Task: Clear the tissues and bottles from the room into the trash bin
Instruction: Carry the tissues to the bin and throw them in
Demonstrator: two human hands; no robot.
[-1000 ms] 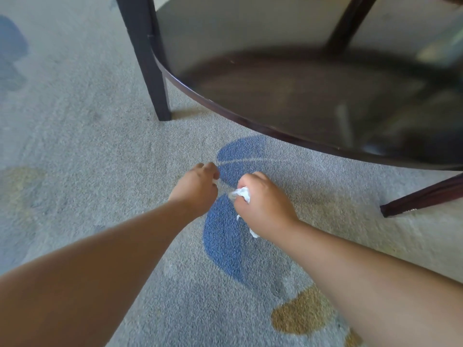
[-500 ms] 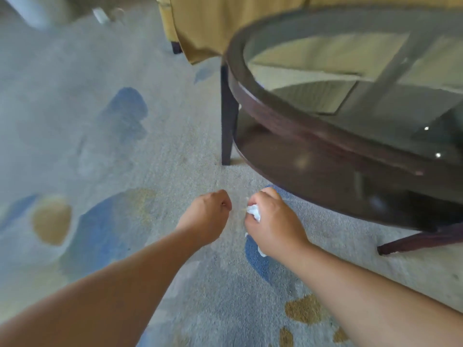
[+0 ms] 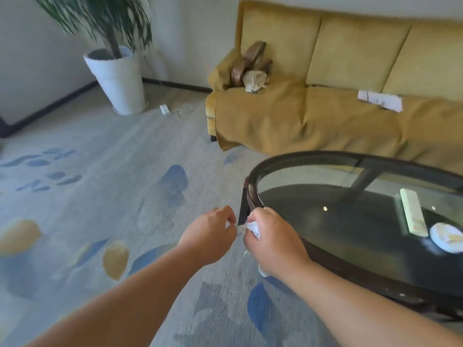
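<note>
A person's right hand (image 3: 273,244) clutches a crumpled white tissue (image 3: 253,227), fingers curled round it, above a patterned carpet (image 3: 100,196) just beside the end of an oval coffee table (image 3: 252,189). A loose end of the tissue hangs out below the heel of the hand. The left hand (image 3: 213,236) is level with it and nearly touching, fingers curled in toward a wisp of the tissue; whether it pinches that wisp cannot be told. The table has a dark wooden rim and legs and a glass top. A long pale remote control (image 3: 413,212) lies on the glass, with a round white disc (image 3: 447,237) touching its near end. Behind the table stands a mustard-yellow sofa (image 3: 350,46) with three back cushions, its seat draped in a loose cover of the same colour. In the sofa's corner, a wad of crumpled paper (image 3: 255,81) leans against a brown object (image 3: 250,58). Farther along the seat lies a flat white sheet (image 3: 379,100), its markings too blurred to read. Against the wall, a palm-like plant grows from a tall, tapered white pot (image 3: 117,81), and a small white plug (image 3: 164,109) with a thin cord lies on the floor near the base. The grey, short-piled carpet carries blue and ochre blotches.
</note>
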